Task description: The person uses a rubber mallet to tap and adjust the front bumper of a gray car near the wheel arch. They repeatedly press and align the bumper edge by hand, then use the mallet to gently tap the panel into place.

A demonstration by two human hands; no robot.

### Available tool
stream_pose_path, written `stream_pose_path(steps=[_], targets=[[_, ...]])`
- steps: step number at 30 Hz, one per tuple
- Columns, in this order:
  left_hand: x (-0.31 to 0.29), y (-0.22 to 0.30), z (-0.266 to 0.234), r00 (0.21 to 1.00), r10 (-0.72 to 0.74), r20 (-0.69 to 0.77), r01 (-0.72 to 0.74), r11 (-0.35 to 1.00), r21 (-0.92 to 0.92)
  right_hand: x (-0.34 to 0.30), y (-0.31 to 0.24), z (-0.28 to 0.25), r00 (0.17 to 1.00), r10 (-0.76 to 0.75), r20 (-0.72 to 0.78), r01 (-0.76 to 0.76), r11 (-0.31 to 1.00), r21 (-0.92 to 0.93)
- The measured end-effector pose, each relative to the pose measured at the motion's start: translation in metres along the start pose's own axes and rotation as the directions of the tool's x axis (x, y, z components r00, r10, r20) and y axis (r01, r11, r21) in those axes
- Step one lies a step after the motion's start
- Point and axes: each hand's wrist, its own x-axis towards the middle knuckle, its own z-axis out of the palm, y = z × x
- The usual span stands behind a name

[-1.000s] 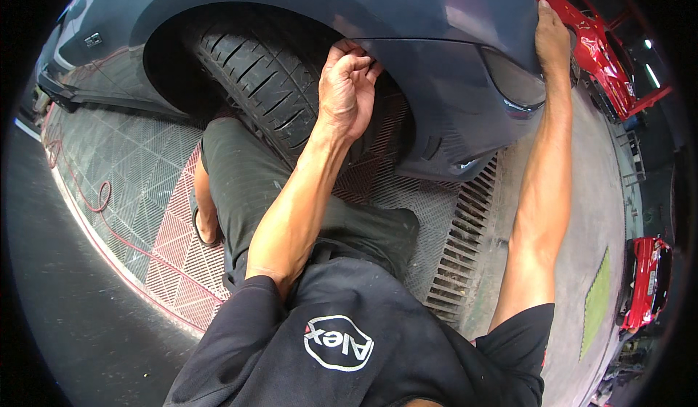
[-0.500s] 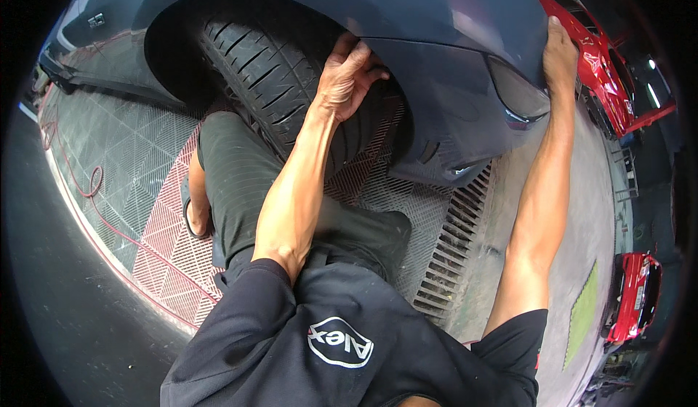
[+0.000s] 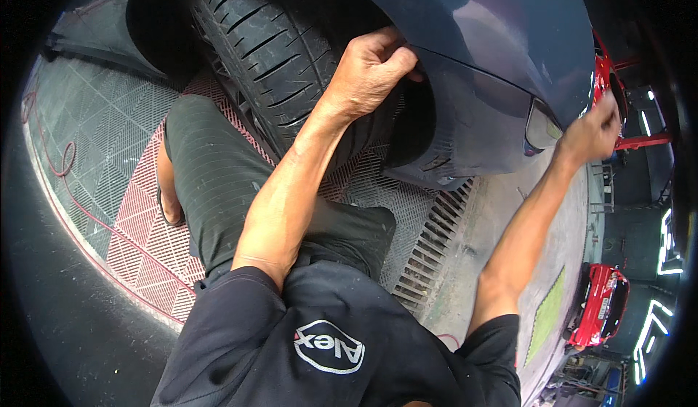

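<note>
A blue-grey car's front corner fills the upper part of the head view, with a black tyre (image 3: 265,58) inside its wheel arch. My left hand (image 3: 371,72) is closed at the wheel arch edge, by the seam between the fender (image 3: 465,14) and the bumper (image 3: 472,112). Its thumb lies along the edge, while the other fingertips are partly hidden. Beyond the headlight (image 3: 542,127), my right hand (image 3: 592,132) is raised beside the car's nose, apart from the panel. Motion blurs its bent fingers, so whether they hold anything cannot be made out.
My bent knee (image 3: 200,127) is close to the tyre. Grey and red floor grating (image 3: 142,218) lies underneath, with a slotted drain strip (image 3: 429,250) on the right. A red hose (image 3: 109,226) runs across the left side. Red cars (image 3: 600,301) stand at the far right.
My right hand has come off the car's front corner and moved outward to the right. My left hand stays at the arch edge, its fingers now more closed. The view has shifted.
</note>
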Motion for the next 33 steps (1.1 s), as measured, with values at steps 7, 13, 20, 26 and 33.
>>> stream_pose_path(steps=[7, 13, 20, 26, 33], targets=[[0.000, 0.008, -0.002, 0.991, 0.116, -0.062, -0.088, 0.933, 0.349, -0.198, -0.112, -0.042, 0.837, -0.389, 0.385, 0.183, 0.862, 0.473], [0.002, 0.017, -0.002, 0.968, 0.244, -0.052, -0.182, 0.833, 0.522, -0.280, -0.115, 0.020, 0.863, -0.272, 0.427, 0.198, 0.957, 0.211], [-0.001, 0.018, -0.006, 0.986, 0.159, -0.040, -0.112, 0.831, 0.544, -0.310, -0.095, 0.034, 0.858, -0.166, 0.486, 0.111, 0.984, 0.140], [-0.001, 0.018, -0.005, 0.976, 0.217, -0.029, -0.169, 0.830, 0.532, -0.302, -0.094, 0.042, 0.919, -0.208, 0.334, 0.148, 0.969, 0.195], [0.001, 0.016, -0.007, 0.972, 0.235, -0.009, -0.188, 0.801, 0.569, -0.298, -0.099, 0.026, 0.881, -0.350, 0.319, 0.320, 0.936, 0.145]])
